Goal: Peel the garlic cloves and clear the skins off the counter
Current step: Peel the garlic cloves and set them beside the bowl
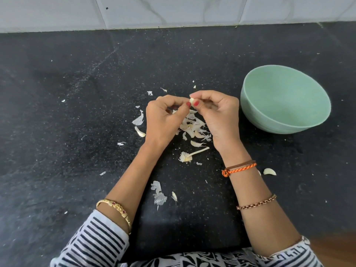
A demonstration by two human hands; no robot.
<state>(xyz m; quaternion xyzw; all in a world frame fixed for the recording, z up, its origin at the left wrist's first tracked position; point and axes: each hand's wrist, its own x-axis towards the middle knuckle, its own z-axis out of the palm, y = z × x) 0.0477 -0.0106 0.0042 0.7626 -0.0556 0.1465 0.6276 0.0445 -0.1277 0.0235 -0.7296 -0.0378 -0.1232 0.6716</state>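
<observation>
Your right hand [215, 110] pinches a small garlic clove [192, 100] between thumb and forefinger, and your left hand [163, 118] meets it from the other side, its thumb tip touching the clove while its other fingers curl inward; whether the left hand also holds something in its palm cannot be told. Both hands are raised over the black counter [67, 112], and right under them lies a heap of garlic skins [193, 127], pale and papery, spread between your wrists. Just nearer to you than the heap rests the bare garlic stem [189, 154] with its frayed root end. Loose skin flakes lie scattered further out: a larger piece [139, 120] to the left of your left hand, and a cluster of torn skin [159, 193] between your forearms. An unpeeled-looking clove [269, 171] sits on the counter just to the right of your right wrist, beside the orange braided band [238, 169]. To the right of your right hand, near but apart from it, stands a pale green bowl [250, 105]; nothing can be made out inside it. A gold bangle [115, 211] circles your left forearm above the striped sleeve [92, 239].
</observation>
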